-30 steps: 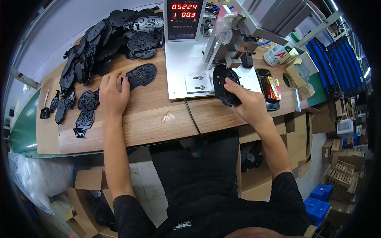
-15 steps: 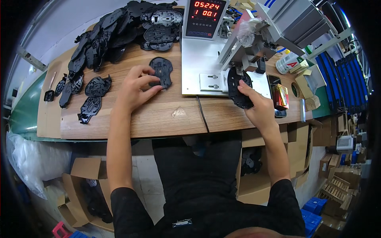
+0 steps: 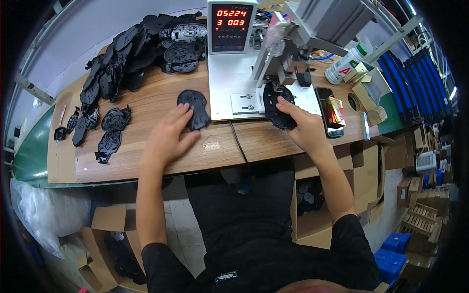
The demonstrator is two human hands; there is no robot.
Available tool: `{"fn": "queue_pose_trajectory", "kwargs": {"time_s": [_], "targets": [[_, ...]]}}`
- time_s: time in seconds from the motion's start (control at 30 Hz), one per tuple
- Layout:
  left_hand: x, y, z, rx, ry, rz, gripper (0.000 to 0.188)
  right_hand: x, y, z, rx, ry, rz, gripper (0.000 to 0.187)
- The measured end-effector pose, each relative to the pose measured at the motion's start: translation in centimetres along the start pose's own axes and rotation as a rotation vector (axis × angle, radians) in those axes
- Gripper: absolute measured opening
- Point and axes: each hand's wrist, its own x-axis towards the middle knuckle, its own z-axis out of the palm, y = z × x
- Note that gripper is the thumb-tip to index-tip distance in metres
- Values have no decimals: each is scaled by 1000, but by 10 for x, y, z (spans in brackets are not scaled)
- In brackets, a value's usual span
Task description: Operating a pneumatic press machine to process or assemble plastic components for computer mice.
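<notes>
A thin, rounded black plastic shell plate (image 3: 197, 115) lies on the wooden table, left of the machine's white base. My left hand (image 3: 168, 134) has its fingertips on the plate's left edge, with the thumb spread apart near its lower end; the hand is slightly blurred. Under the head of the bench press machine (image 3: 288, 73) sits a second black shell plate (image 3: 276, 117), its near end reaching past the base's front edge. My right hand (image 3: 308, 129) grips that near end, thumb on top and the other fingers hidden below.
Behind stands a control box (image 3: 230, 36) with red digits. A heap of black shell parts (image 3: 122, 58) fills the back left, a few lying nearer. Right of the base are a phone (image 3: 336, 132), a small red box (image 3: 335, 112) and a white bottle (image 3: 344, 66). Open cartons (image 3: 110, 219) stand below.
The view has shifted. My left hand has come nearer with the loose plate, which lies closer to the base, and its fingers have spread. The display digits differ. My right hand keeps its grip.
</notes>
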Motion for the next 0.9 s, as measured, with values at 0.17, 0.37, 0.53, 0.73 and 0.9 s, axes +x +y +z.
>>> {"fn": "queue_pose_trajectory", "kwargs": {"time_s": [0.17, 0.37, 0.53, 0.73, 0.9], "targets": [[-42, 26, 2, 37, 7, 123, 70, -1, 3, -1, -43, 64, -69, 44], [-68, 31, 8, 146, 125, 397, 39, 0, 1, -1, -7, 9, -9, 45], [-67, 51, 8, 12, 329, 385, 34, -1, 0, -3, -24, 6, 6, 43], [-51, 52, 10, -43, 326, 414, 30, -1, 0, -4, -23, 1, -4, 41], [-47, 54, 13, -61, 328, 397, 26, 1, 0, 0, -13, 17, -9, 40]]}}
